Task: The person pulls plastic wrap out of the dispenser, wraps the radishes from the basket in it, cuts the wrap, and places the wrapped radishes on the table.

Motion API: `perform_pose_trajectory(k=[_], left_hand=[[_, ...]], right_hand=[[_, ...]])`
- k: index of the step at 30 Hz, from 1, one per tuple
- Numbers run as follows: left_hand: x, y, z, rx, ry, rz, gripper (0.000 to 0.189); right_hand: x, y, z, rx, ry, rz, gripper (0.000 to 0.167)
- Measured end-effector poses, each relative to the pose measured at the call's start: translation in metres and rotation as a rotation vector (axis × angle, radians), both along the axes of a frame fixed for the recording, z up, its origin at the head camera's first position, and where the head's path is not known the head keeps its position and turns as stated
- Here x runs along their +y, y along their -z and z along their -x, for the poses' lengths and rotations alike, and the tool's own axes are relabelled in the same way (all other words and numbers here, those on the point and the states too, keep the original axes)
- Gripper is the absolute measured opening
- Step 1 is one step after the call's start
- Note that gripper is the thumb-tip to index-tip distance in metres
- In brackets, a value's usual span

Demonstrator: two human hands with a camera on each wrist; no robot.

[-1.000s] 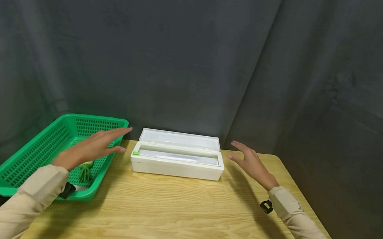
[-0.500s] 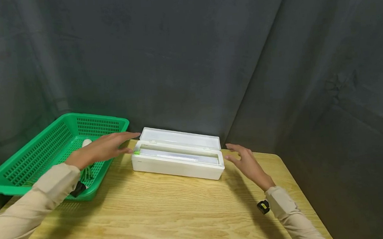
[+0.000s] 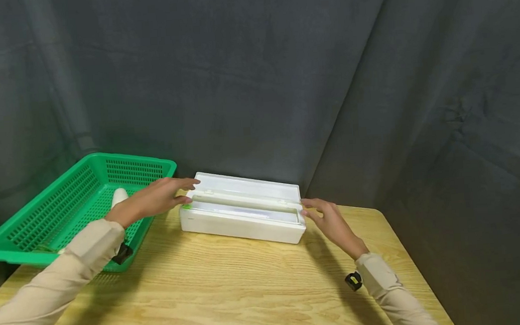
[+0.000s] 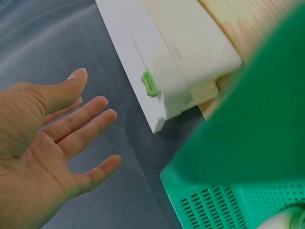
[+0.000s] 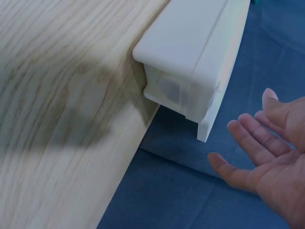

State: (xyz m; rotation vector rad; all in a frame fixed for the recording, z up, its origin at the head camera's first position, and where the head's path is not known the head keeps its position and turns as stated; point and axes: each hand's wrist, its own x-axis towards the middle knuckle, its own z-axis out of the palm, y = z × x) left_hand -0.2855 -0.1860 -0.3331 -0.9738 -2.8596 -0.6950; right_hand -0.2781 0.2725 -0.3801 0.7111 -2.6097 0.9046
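Observation:
A long white cling film dispenser [image 3: 242, 229] stands at the far edge of the table with its lid [image 3: 248, 183] raised at the back. A green slider [image 4: 149, 84] sits near its left end. In the head view my left hand [image 3: 158, 197] overlaps that end; in the left wrist view the same hand [image 4: 47, 157] holds nothing, its fingers spread beside the box. At the opposite end, my right hand [image 3: 334, 223] has its fingertips close to the corner. The right wrist view shows this hand [image 5: 271, 162] palm up with loosely bent, empty fingers, apart from the box [image 5: 176, 43].
A green plastic basket [image 3: 40, 199] stands at the left, partly behind my left forearm. Inside lies a white radish-like vegetable [image 3: 119, 195], mostly hidden by the arm. Dark curtains [image 3: 236, 83] hang behind and to the right of the wooden table [image 3: 241, 289].
My left hand has moved right, from over the basket to the dispenser's left end. My right hand has moved slightly left, up to the other end. The dispenser has stayed in place.

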Motion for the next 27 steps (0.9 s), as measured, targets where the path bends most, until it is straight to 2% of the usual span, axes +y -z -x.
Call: perform_pose_trajectory(k=[6, 10, 18, 27], left_hand=[[0.012, 0.001, 0.001, 0.007, 0.019, 0.008, 0.046], [0.016, 0.006, -0.001, 0.016, 0.022, 0.002, 0.046], [0.023, 0.025, -0.007, 0.172, -0.004, -0.007, 0.042], [0.028, 0.045, -0.011, 0.285, -0.048, -0.013, 0.037]], right_hand=[[-0.003, 0.001, 0.0, -0.016, 0.001, -0.01, 0.035], [-0.005, 0.003, -0.002, -0.012, -0.001, -0.022, 0.032], [-0.007, 0.009, -0.001, 0.022, -0.033, -0.03, 0.029], [-0.015, 0.017, 0.002, 0.03, -0.064, -0.043, 0.024]])
